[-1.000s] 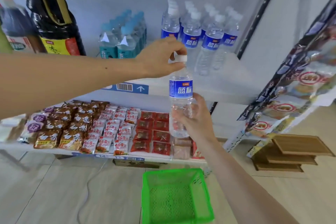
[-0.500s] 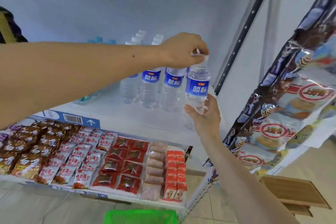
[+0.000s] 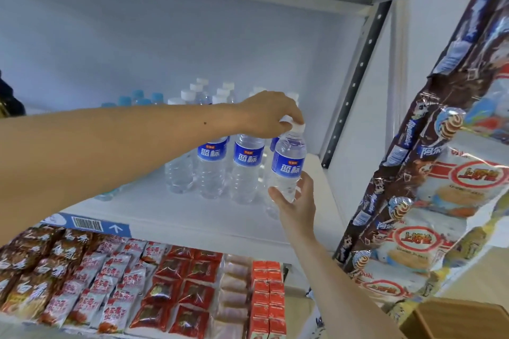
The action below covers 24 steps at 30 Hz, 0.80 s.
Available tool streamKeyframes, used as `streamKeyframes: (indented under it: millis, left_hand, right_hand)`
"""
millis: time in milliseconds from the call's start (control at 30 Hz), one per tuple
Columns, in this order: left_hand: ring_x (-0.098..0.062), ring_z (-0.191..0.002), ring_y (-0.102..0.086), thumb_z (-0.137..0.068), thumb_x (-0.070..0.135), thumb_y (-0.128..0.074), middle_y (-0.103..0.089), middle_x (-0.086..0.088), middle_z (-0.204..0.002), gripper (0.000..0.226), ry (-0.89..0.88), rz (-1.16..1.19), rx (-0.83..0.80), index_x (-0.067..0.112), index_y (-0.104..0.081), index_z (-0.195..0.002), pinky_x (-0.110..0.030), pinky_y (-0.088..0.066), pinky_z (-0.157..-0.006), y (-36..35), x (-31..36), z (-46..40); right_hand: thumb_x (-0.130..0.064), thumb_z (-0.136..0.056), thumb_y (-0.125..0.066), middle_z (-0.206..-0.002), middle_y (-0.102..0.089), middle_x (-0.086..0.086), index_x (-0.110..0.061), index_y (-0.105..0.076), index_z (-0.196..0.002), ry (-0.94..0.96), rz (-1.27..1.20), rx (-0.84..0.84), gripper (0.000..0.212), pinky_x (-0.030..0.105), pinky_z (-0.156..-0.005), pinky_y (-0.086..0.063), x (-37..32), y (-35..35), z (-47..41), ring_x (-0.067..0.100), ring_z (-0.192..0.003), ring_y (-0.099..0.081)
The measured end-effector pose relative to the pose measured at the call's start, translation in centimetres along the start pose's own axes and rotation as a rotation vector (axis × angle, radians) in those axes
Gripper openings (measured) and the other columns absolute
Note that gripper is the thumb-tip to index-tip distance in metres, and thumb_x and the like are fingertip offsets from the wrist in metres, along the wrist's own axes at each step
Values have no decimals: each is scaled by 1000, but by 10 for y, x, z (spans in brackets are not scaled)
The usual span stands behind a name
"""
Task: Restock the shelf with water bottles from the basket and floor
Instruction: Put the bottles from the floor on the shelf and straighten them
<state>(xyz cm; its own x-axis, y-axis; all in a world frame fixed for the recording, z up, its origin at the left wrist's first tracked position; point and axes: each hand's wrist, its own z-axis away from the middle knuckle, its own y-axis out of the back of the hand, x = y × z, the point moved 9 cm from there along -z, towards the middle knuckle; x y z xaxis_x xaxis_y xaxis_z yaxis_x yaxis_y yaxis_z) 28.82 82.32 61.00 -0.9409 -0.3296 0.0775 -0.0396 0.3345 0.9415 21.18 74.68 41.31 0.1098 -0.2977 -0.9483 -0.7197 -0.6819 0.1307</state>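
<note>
The bottle (image 3: 288, 165) had been lifted from below the shelf (image 3: 192, 217) to its right front edge, beside the stocked bottles (image 3: 220, 162). Its cap was pinched by the left hand (image 3: 271, 115), its base cupped by the right hand (image 3: 298, 203); setting-down seemed imminent.

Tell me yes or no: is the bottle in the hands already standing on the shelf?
No: the bottle is tilted and lifted above the shelf, left hand pinching its cap and right hand cupping its base.
</note>
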Motion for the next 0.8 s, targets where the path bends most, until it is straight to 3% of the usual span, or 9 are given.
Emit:
streamKeyframes:
  millis: [233,367,467,600,800]
  left_hand:
    - [-14,-116,-48,-94,29,-52,-55,8,-132,31,-35,-16,-32,30,-58,-124,-29,-36,-98,-2,-4,-2]
    - [-15,-119,-47,-95,28,-51,-55,8,-133,32,-47,-26,-28,29,-58,-126,-32,-36,-102,-5,-8,-1]
    - [-16,-121,-47,-96,27,-50,-54,7,-134,34,-51,-42,-23,27,-57,-129,-32,-36,-103,-6,-8,0]
    - [-16,-123,-45,-96,28,-50,-53,7,-136,34,-36,-42,-31,27,-56,-130,-34,-36,-105,-6,-10,0]
    - [-16,-126,-44,-96,30,-49,-53,7,-137,34,-6,-18,-26,29,-55,-130,-36,-36,-108,-7,-16,0]
  right_hand:
    - [-29,-80,-76,-139,-45,-10,-30,-33,-137,-29,62,-48,71,30,-104,-37,8,-8,-9,14,-131,-41]
    - [-33,-77,-77,-129,-46,-18,-27,-34,-137,3,123,-77,74,24,-97,-38,7,-10,-6,7,-123,-46]
    - [-41,-69,-81,-131,-49,-12,-27,-35,-136,-2,234,-72,83,28,-97,-43,18,-8,-4,7,-118,-48]
    - [-35,-75,-79,-127,-54,-4,-25,-40,-129,-22,363,-40,68,29,-93,-47,27,-3,-4,16,-115,-54]
    - [-34,-76,-78,-127,-56,-3,-23,-41,-130,-34,424,-43,66,34,-93,-49,26,-5,-12,17,-112,-56]
